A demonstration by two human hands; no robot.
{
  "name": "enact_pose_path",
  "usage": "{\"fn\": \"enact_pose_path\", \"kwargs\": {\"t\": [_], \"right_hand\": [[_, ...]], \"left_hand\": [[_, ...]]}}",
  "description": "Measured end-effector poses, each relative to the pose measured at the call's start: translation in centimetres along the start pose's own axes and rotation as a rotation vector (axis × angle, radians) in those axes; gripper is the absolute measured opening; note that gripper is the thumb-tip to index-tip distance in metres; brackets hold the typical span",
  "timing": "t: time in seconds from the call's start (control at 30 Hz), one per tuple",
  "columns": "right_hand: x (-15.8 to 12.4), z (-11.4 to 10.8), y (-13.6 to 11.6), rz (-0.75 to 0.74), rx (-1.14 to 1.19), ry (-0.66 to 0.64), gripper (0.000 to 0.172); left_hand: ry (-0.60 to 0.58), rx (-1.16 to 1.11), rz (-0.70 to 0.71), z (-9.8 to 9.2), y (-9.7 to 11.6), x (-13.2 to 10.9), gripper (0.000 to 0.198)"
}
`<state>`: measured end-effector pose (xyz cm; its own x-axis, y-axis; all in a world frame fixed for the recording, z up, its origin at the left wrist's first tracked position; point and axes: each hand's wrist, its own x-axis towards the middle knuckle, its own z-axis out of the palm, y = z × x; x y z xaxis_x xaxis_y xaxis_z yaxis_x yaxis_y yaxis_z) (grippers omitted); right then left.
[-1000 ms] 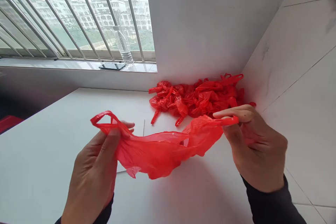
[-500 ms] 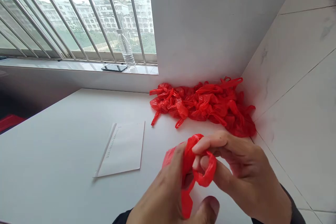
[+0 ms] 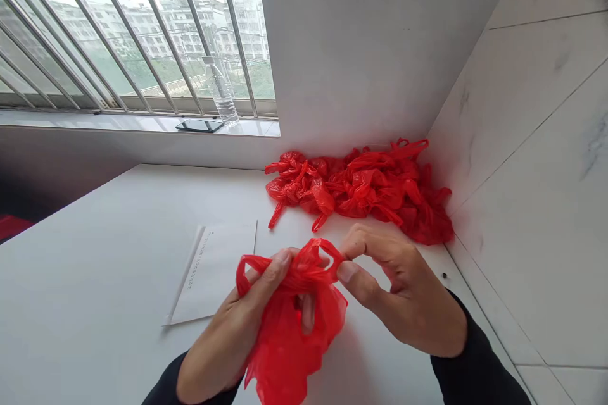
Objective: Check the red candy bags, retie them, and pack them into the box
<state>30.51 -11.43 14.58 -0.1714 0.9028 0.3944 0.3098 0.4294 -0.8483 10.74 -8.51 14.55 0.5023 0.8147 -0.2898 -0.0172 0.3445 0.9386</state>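
A red plastic bag (image 3: 289, 342) hangs bunched up over the near part of the white table, its two loop handles standing out at the top. My left hand (image 3: 259, 304) is closed around its gathered neck, the thumb pressed on top and some fingers behind the film. At the right-hand loop, my right hand (image 3: 396, 285) pinches the edge between thumb and forefinger. The bag's lower part spreads loosely below my left hand. Beyond my hands, a heap of red plastic bags (image 3: 365, 186) lies against the wall, several with knotted handles.
On the white table (image 3: 95, 266) a white paper booklet (image 3: 213, 272) lies left of my hands. The sill holds a clear water bottle (image 3: 222, 95) and a dark phone (image 3: 199, 126). A barred window stands behind; a tiled wall (image 3: 536, 202) bounds the right side.
Both hands have shifted left and turned the bag, so its body now hangs below my left hand. My right fingers have moved from inside a curled loop to pinching a handle's edge.
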Motion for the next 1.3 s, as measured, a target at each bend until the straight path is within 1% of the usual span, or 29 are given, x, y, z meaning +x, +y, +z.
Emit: {"fn": "enact_pose_path", "kwargs": {"t": [0.03, 0.1, 0.13, 0.2, 0.23, 0.27, 0.33, 0.43, 0.5, 0.57, 0.63, 0.7, 0.73, 0.77, 0.8, 0.87, 0.93, 0.97, 1.03, 1.1, 1.2, 1.23, 1.3], "right_hand": [[0.0, 0.0, 0.0, -0.007, 0.013, -0.041, 0.013], [0.1, 0.2, 0.3, -0.010, 0.051, -0.119, 0.012], [0.3, 0.4, 0.6, -0.008, 0.065, -0.123, 0.010], [0.6, 0.9, 1.4, -0.021, 0.074, -0.079, 0.009], [0.8, 1.2, 1.9, -0.032, 0.079, -0.060, 0.010], [1.0, 1.6, 2.4, -0.036, 0.094, -0.063, 0.016], [1.3, 2.2, 3.1, -0.008, 0.141, -0.131, 0.027], [1.5, 2.9, 3.7, 0.082, 0.163, -0.212, 0.034], [1.5, 3.3, 4.0, 0.109, 0.145, -0.207, 0.038], [1.6, 3.6, 4.4, 0.125, 0.155, -0.199, 0.038], [1.7, 3.9, 5.1, 0.163, 0.211, -0.243, 0.035], [1.9, 4.1, 5.8, 0.209, 0.302, -0.345, 0.032], [1.9, 4.1, 6.0, 0.221, 0.335, -0.383, 0.030], [2.0, 4.1, 6.2, 0.220, 0.349, -0.394, 0.027], [2.0, 4.1, 6.1, 0.208, 0.340, -0.377, 0.025], [2.1, 4.0, 5.8, 0.176, 0.239, -0.278, 0.020], [2.1, 3.8, 5.3, 0.144, 0.079, -0.186, 0.019], [2.1, 3.6, 5.2, 0.132, 0.007, -0.161, 0.021], [2.1, 2.8, 5.2, 0.116, -0.100, -0.149, 0.025], [2.1, 1.7, 5.7, 0.106, -0.179, -0.180, 0.030], [2.2, 0.0, 7.0, 0.113, -0.299, -0.276, 0.036], [2.2, -0.3, 7.5, 0.120, -0.317, -0.317, 0.037], [2.2, -0.4, 8.2, 0.134, -0.316, -0.389, 0.039]], "left_hand": [[0.004, -0.025, 0.030, -0.3, 0.1, 0.2, 0.040], [-0.023, 0.033, 0.105, -0.9, 0.2, 0.6, 0.031], [-0.048, 0.108, 0.130, -1.2, 0.1, 0.7, 0.026], [-0.107, 0.279, 0.162, -1.6, -0.1, 0.6, 0.019], [-0.119, 0.341, 0.170, -1.7, -0.2, 0.4, 0.014], [-0.122, 0.391, 0.177, -1.9, -0.3, 0.3, 0.011], [-0.103, 0.467, 0.207, -2.0, -0.6, 0.0, 0.016], [-0.008, 0.613, 0.321, -2.4, -1.5, 0.1, 0.029], [0.086, 0.743, 0.489, -2.8, -2.4, 0.6, 0.045], [0.195, 0.886, 0.704, -3.3, -3.4, 1.3, 0.058], [0.289, 0.987, 0.868, -3.5, -4.3, 1.9, 0.063], [0.329, 1.017, 0.924, -3.6, -4.9, 2.3, 0.061], [0.334, 1.017, 0.928, -3.6, -5.0, 2.4, 0.059], [0.334, 1.017, 0.924, -3.6, -5.0, 2.5, 0.057], [0.334, 1.018, 0.915, -3.6, -4.9, 2.5, 0.055], [0.321, 1.015, 0.883, -3.6, -4.8, 2.5, 0.054], [0.284, 0.998, 0.830, -3.8, -5.0, 2.5, 0.055], [0.272, 0.983, 0.803, -4.1, -5.3, 2.4, 0.055], [0.285, 0.956, 0.755, -5.2, -6.3, 2.1, 0.051], [0.361, 0.947, 0.695, -6.8, -7.5, 1.6, 0.044], [0.578, 0.900, 0.534, -9.7, -8.9, 0.8, 0.031], [0.654, 0.867, 0.471, -10.5, -9.1, 0.5, 0.030], [0.776, 0.779, 0.347, -11.2, -9.4, 0.1, 0.036]]}}
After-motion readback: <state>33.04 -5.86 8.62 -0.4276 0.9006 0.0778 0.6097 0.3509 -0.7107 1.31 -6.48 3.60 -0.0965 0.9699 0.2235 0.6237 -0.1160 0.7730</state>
